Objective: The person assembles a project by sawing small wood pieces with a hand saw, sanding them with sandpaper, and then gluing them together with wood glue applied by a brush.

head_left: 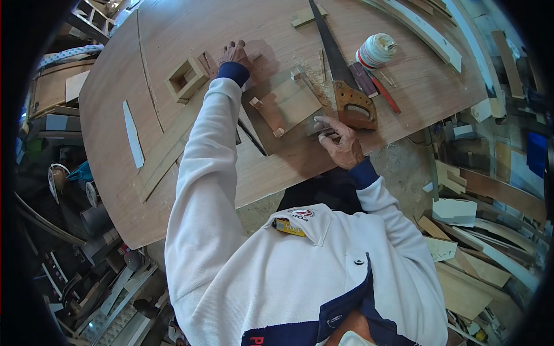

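My left hand [234,53] reaches to the far part of the wooden table [190,40], fingers a little apart, beside a small wood piece [254,56] and an open wooden box [187,79]. My right hand [341,144] is at the near side, fingers bent together around something small and greyish that I cannot make out. Left of it lies a thin wooden board [291,106] with small blocks at its corners, resting on a darker panel [268,132]. Right of the board is a handsaw [353,106], its blade pointing away.
A white glue tub [376,51], a red pencil-like tool [386,96] and a dark purple block [363,79] lie at the right. Sawdust lies by the saw blade. Long wood strips [167,155] and a white sliver [133,134] are at the left. Timber offcuts [473,271] surround the table.
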`<state>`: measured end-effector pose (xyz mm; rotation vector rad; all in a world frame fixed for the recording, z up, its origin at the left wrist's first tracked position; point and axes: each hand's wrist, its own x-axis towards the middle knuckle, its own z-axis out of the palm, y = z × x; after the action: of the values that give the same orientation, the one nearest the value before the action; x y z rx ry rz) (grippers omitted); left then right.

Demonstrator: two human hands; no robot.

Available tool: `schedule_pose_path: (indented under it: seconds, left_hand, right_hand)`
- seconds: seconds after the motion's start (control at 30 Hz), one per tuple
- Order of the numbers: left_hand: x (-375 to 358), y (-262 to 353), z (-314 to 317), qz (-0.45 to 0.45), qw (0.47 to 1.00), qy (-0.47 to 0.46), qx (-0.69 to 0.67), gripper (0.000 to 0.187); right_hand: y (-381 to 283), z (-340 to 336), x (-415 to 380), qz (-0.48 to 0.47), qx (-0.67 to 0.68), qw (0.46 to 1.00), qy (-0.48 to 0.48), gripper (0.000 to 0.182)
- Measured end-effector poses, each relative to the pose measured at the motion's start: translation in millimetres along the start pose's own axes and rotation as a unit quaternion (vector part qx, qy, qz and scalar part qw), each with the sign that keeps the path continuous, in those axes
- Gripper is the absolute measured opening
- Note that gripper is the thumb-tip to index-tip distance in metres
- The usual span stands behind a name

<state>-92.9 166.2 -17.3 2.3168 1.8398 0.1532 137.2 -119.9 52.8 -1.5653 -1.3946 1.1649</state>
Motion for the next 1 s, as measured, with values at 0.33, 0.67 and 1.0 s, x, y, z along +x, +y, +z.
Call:
schedule_pose_path:
  seconds: [0.33, 0.67, 1.0]
  left_hand:
    - [-3, -11, 2, 0.064, 0.995, -0.072, 0.015, 0.029]
    - [-68, -24, -48, 0.007, 0.971, 0.158, -0.179, 0.021]
    - [-240, 26, -90, -0.128, 0.799, 0.152, -0.568, 0.021]
  right_hand:
    - [-2, 5, -2, -0.013, 0.004, 1.0, 0.017, 0.04]
    - [-1, 13, 12, -0.107, -0.061, 0.992, 0.018, 0.042]
    - [-7, 16, 25, -0.061, -0.013, 0.997, -0.033, 0.043]
